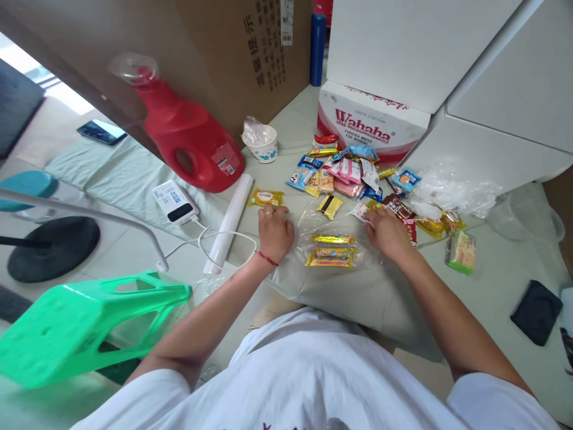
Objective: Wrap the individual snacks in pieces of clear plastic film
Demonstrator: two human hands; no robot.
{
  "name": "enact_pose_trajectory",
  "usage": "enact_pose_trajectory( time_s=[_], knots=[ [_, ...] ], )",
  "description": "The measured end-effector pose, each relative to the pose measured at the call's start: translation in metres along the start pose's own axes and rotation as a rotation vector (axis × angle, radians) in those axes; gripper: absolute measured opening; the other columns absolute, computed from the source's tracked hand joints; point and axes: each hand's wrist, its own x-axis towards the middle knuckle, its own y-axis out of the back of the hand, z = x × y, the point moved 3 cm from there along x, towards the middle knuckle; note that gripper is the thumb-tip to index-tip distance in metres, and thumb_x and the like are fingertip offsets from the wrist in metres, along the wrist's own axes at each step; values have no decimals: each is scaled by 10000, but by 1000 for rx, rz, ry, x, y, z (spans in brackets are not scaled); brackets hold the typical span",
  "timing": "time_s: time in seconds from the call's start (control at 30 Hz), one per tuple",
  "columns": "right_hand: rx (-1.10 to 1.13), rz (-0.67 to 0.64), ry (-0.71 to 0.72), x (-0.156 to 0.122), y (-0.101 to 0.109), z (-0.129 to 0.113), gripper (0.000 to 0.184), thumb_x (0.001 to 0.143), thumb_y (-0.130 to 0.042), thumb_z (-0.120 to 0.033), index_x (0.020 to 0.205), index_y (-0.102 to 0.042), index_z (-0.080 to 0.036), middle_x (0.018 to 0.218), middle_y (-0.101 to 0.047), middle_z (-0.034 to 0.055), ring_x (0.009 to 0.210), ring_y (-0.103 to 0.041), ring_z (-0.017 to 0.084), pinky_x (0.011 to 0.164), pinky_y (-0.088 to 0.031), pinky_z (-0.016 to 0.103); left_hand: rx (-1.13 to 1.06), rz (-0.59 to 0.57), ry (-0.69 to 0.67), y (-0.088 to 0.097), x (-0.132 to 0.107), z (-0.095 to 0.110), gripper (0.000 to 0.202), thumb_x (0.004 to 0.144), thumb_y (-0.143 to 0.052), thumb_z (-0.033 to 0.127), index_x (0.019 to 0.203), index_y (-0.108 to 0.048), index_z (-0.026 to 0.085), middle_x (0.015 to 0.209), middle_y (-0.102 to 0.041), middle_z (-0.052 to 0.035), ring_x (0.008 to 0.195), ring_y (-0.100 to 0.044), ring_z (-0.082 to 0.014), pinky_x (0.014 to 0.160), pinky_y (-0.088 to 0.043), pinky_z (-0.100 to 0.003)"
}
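In the head view, take the three gold-wrapped bars as your landmark: they lie side by side on clear plastic, between your two hands. Your left hand is left of the bars, back upward and fingers bent, with a red bracelet at the wrist. Its fingertips come right up to the near edge of a yellow packet, which lies beyond and left of the bars; I cannot tell whether they press on it or stop just short.

Your right hand is right of the bars and slightly beyond them, its fingers at a white packet — they overlap its edge, but whether they pinch it I cannot tell. A brown packet lies just past that hand, farther right of the bars.

Directly beyond the bars, apart from both hands, is a small yellow-and-black packet; past it, a heap of snack packets lies before a white-and-red carton. A white roll lies left of the bars, past your left hand, and a green-edged packet sits well to their right.
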Motion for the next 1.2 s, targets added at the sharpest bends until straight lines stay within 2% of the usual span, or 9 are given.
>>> enact_pose_trajectory(
  time_s=[0.13, 0.23, 0.3, 0.43, 0.53, 0.73, 0.97, 1.1, 1.2],
  knots=[
    [12, 80, 119, 34, -9, -27, 489, 1011, -533, -464, 1363, -608, -133, 1259, -666, 187, 1211, -497, 352, 991, -404, 429, -117, 257, -325, 28, -39, 23, 249, 880, -537, 145, 1043, -716, 206, 994, -632, -99, 953, -540, -272, 889, -395, -441],
    [1, 106, 0, 55, -18, -35, 569, 989, -566, -509, 1351, -603, -72, 1211, -673, 241, 1198, -493, 387, 979, -385, 471, -216, 129, -726, 27, -68, 45, 273, 892, -582, 192, 1115, -727, 256, 963, -675, -51, 919, -548, -227, 867, -363, -408],
    [7, 57, -46, 63, -21, -34, 418, 979, -592, -434, 1187, -695, -87, 1092, -706, 230, 1172, -516, 384, 978, -369, 469, -163, -62, -795, 14, -75, 53, 302, 932, -579, 221, 1197, -720, 256, 994, -701, -58, 928, -550, -223, 850, -346, -405],
    [162, -70, 47, 70, -19, -25, 192, 935, -577, -229, 903, -755, -162, 866, -713, 121, 1022, -586, 292, 957, -378, 400, 25, -342, -654, -17, -64, 52, 311, 1021, -525, 286, 1273, -709, 280, 1016, -695, -93, 951, -534, -245, 791, -317, -405],
    [335, -9, 280, 60, -5, -21, 172, 932, -573, -223, 905, -731, -159, 984, -696, 101, 943, -608, 221, 923, -423, 334, 23, -406, -601, -28, -56, 50, 298, 1034, -517, 326, 1247, -724, 306, 1018, -679, -101, 993, -520, -266, 799, -322, -409],
    [399, 17, 529, -1, 9, -38, 248, 1050, -442, -256, 1093, -679, -199, 1247, -681, 121, 1032, -671, 210, 873, -522, 318, -92, -345, -358, -31, -58, 49, 322, 1002, -557, 363, 1269, -681, 233, 1095, -661, -138, 1037, -521, -311, 880, -376, -456],
    [295, -92, 735, -57, -40, -75, 422, 985, -420, -51, 1287, -663, -218, 1535, -573, 91, 1334, -621, 249, 1003, -581, 421, -153, -250, 97, -34, -45, 27, 868, 704, -857, 449, 1435, -508, 136, 1489, -490, -241, 1434, -380, -435, 1171, -281, -563],
    [301, -82, 774, -65, -55, -81, 432, 931, -464, 9, 1218, -691, -220, 1572, -536, 52, 1381, -587, 242, 1113, -535, 460, -427, -480, -28, -36, -30, 7, 1029, 666, -845, 358, 1570, -381, 191, 1513, -533, -188, 1476, -382, -387, 1237, -226, -542],
    [312, -64, 779, -66, -59, -79, 419, 931, -468, 16, 1202, -693, -210, 1593, -510, 46, 1390, -578, 244, 1143, -515, 475, -715, -559, -111, -35, -21, 3, 1086, 724, -761, 278, 1657, -211, 204, 1275, -698, -108, 1382, -499, -298, 1211, -294, -489]
  ],
)
